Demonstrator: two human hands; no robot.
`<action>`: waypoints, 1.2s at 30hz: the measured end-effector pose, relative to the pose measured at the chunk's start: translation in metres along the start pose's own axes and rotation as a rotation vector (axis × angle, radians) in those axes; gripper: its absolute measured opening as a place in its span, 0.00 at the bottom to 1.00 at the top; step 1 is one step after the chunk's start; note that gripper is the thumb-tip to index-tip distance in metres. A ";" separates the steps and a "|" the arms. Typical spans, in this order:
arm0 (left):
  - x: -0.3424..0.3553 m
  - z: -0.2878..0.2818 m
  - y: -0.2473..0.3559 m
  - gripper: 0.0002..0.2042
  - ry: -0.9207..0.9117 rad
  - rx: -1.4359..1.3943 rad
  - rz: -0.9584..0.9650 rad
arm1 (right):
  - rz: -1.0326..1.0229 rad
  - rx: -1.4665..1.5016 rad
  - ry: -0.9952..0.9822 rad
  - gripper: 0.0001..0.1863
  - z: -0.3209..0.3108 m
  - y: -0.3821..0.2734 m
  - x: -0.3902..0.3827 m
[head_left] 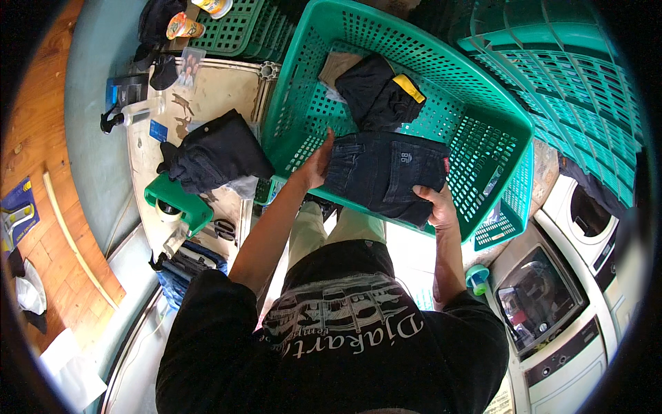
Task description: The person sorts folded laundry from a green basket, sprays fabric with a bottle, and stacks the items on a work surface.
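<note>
My left hand (319, 164) grips the left end of a folded pair of dark blue denim trousers (376, 172). My right hand (438, 205) is closed on their right end, its thumb on top and its other fingers underneath. Both hands hold the folded trousers flat over the near side of a large green plastic basket (420, 45). Inside the basket, beyond the trousers, lie a folded black garment with a yellow patch (372, 86) and a beige folded one (338, 69) partly covered by it.
On the worn table at left lies a heap of dark clothing (224, 148), with a green container (172, 196), scissors (224, 229) and a clear bottle (143, 110) around it. Turquoise baskets (572, 90) stand at right, above washing machines (541, 297). Cups (185, 26) stand far left.
</note>
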State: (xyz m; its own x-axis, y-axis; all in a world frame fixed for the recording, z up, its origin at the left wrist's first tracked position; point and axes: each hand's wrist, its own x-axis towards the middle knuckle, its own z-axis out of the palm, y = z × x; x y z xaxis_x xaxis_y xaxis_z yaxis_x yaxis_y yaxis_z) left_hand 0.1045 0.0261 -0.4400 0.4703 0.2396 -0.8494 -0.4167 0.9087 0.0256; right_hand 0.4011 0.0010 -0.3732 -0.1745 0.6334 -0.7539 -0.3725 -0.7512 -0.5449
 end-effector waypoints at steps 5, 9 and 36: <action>-0.023 0.021 -0.014 0.46 0.061 0.145 0.217 | -0.001 -0.139 0.049 0.51 -0.035 0.004 0.004; -0.036 0.016 -0.025 0.45 -0.022 0.243 0.292 | 0.002 -0.200 0.082 0.55 -0.047 0.008 0.001; -0.418 -0.141 -0.193 0.39 0.428 0.522 1.313 | -0.530 -0.825 -0.567 0.31 0.279 0.084 -0.191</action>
State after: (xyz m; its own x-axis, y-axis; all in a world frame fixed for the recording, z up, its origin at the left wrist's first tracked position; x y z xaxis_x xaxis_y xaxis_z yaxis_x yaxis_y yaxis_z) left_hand -0.1216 -0.2975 -0.1638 -0.3132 0.9372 -0.1534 0.0116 0.1653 0.9862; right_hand 0.1486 -0.1309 -0.1725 -0.6395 0.7437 -0.1949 0.1559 -0.1228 -0.9801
